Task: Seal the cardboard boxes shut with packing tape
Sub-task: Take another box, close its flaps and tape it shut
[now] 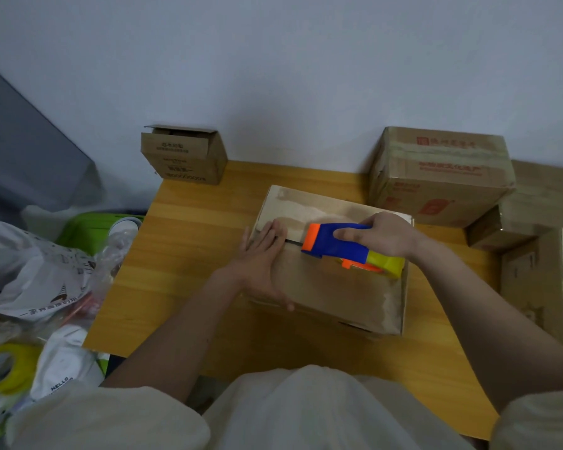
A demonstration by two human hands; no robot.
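A loose, seemingly cream short-sleeved shirt [306, 414]; forearms bare, no jewellery visible.

Wooden table [189, 254] against pale wall [273, 60]

Your right hand [387, 237] grips the blue and orange tape dispenser [342, 245] on top of the middle cardboard box [338, 287], at the seam between its flaps. Your left hand [264, 264] presses flat on the box's left edge, fingers straight. The box sits on the wooden tabletop [189, 241]. An open small box [182, 155] stands far left, a taped larger box [442, 177] far right. A yellow tape roll [4, 368] lies near left.
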